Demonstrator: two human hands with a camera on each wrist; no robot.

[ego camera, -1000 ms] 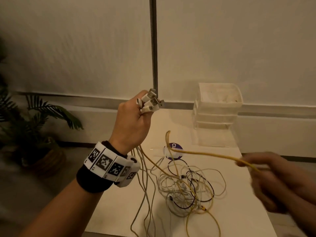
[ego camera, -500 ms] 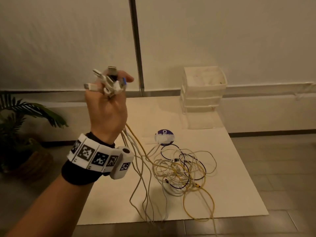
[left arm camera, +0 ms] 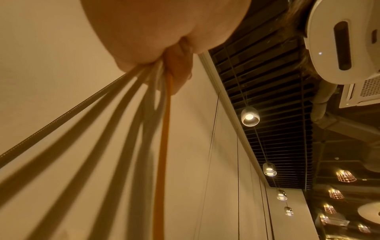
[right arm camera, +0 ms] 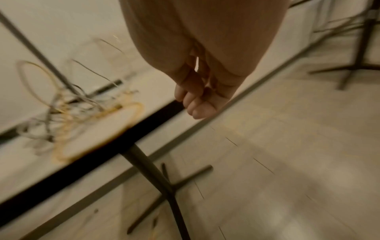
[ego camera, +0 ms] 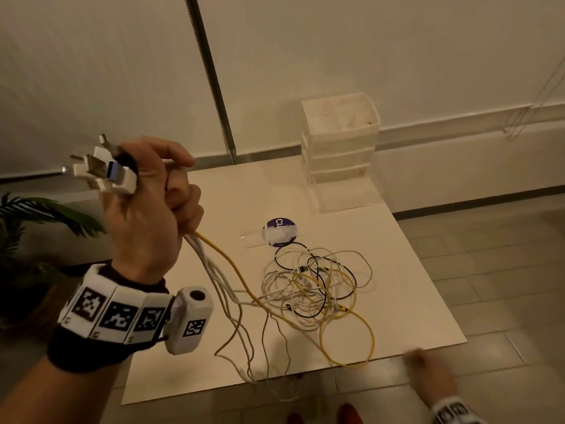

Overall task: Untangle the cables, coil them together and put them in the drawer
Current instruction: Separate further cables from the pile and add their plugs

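My left hand (ego camera: 162,197) is raised at the left and grips a bundle of cable ends, whose white and metal connectors (ego camera: 104,172) stick out above the fist. From the fist, white cables and one yellow cable (ego camera: 226,255) run down to the loose cable tangle (ego camera: 318,286) on the white table (ego camera: 412,286). The left wrist view shows the same cables (left arm camera: 131,123) fanning out of the left hand (left arm camera: 164,40). A clear drawer unit (ego camera: 339,148) stands at the table's back. My right hand (ego camera: 425,371), blurred, hangs below the front edge; its fingers (right arm camera: 197,100) are loosely curled and hold nothing.
A purple round sticker (ego camera: 279,232) lies behind the tangle. A potted plant (ego camera: 30,228) stands left of the table, and a metal pole (ego camera: 211,75) runs up the wall. The table's dark leg (right arm camera: 152,175) stands on a tiled floor (ego camera: 489,270).
A second ago my right hand held the yellow cable stretched to the right; it has let go and dropped low. The left hand has kept its grip and tilted the connectors leftward.
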